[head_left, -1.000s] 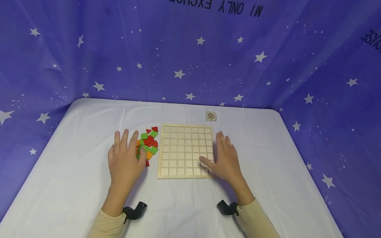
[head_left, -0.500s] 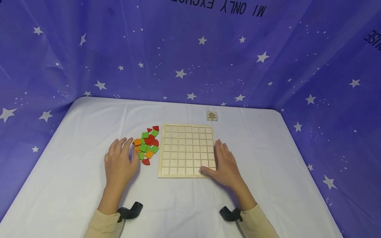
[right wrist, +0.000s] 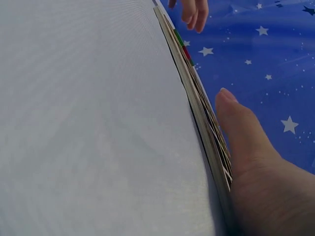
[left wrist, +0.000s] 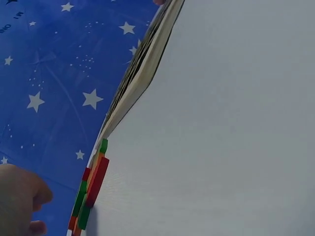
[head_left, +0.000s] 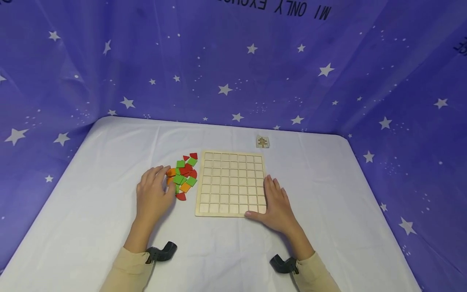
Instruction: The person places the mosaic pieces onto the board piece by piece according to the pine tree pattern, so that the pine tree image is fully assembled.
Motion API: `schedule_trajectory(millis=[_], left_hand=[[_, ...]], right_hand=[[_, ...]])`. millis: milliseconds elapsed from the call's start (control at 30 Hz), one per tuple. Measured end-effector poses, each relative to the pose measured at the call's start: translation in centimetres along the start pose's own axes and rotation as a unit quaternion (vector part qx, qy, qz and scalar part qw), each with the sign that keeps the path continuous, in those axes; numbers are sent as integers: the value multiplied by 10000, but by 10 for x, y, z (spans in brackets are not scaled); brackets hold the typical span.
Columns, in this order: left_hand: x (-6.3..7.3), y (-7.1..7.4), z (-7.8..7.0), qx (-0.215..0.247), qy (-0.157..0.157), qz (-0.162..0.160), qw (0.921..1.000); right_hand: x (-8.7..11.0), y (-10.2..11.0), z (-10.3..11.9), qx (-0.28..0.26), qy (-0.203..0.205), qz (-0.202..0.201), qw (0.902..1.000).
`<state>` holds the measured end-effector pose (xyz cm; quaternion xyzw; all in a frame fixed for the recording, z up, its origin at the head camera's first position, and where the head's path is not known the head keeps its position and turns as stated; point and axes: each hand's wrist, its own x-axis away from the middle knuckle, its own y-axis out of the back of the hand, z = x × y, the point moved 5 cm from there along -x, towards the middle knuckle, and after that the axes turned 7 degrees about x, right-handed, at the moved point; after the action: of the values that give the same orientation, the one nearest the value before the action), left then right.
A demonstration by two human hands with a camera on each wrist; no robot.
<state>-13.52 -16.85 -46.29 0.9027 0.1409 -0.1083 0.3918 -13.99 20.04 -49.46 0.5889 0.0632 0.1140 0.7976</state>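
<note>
A square wooden grid board lies flat on the table. Left of it is a loose pile of thin coloured pieces, red, green and orange, some square and some wedge-shaped. My left hand hovers at the pile's left side, fingers bent; the right wrist view shows its fingers hanging above the pieces, with nothing visible in them. At the board's lower right corner is my right hand, its fingers along the right side and its thumb at the front rim. Its underside is hidden.
A small square card with a tree pattern lies behind the board. White cloth covers the table. A purple star-printed curtain rises behind and at both sides. Each wrist carries a black camera mount.
My left hand has drawn back from over the pile, then come in again at its left side with fingers more bent. My right thumb has moved from over the cells to the front rim.
</note>
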Motion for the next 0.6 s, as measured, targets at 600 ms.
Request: schedule_trajectory(millis=[600], left_hand=[[-67, -16, -6, -494, 193, 583, 9969]], right_hand=[[2, -3, -1, 76, 0, 58, 10000]])
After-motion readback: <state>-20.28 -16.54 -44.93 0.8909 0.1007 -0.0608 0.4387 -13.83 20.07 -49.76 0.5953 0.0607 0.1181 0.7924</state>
